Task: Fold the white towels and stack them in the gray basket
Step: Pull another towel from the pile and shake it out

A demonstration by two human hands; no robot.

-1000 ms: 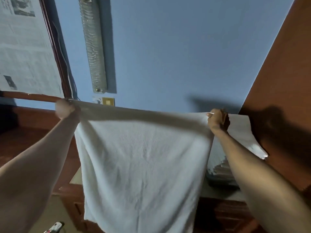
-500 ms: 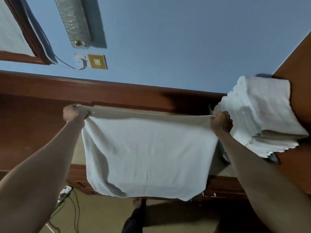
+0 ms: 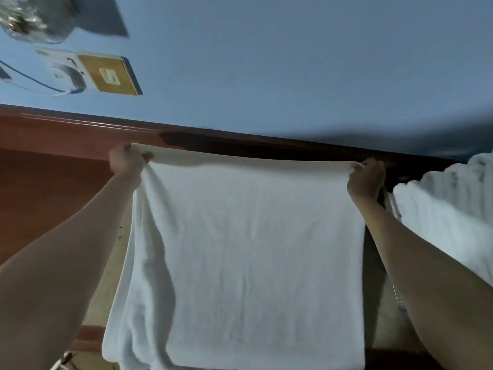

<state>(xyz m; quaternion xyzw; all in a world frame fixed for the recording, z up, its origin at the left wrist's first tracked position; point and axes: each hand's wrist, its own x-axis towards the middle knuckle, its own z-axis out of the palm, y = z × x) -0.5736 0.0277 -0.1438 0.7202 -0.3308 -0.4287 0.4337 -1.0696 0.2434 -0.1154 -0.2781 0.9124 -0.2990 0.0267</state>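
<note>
Through the head view, this looks like the middle of a fold on 1 towel [image 3: 248, 249]. It hangs in the air in front of the person, with its top edge pulled taut and nearly level and the rest dropping straight down. A band of cloth shows behind that top edge, so it may already be doubled, though I can't be sure. The left hand [image 3: 128, 162] grips the upper left corner, fingers curled round bunched cloth. The right hand [image 3: 365, 180] holds the upper right corner, knuckles towards us and fingers clamped on the hem. Both arms reach forward and up, almost straight and well apart, in front of the wooden panel [image 3: 53, 188] and blue wall [image 3: 266, 62]. The next move, I'd judge, is to bring the 2 corners together. That calls for keeping both grips firm and the edges matched, so the halves meet squarely. A stack [image 3: 448, 217] of folded white towels sits just beside the right hand. The basket presumably lies under it, but I cannot make it out.
</note>
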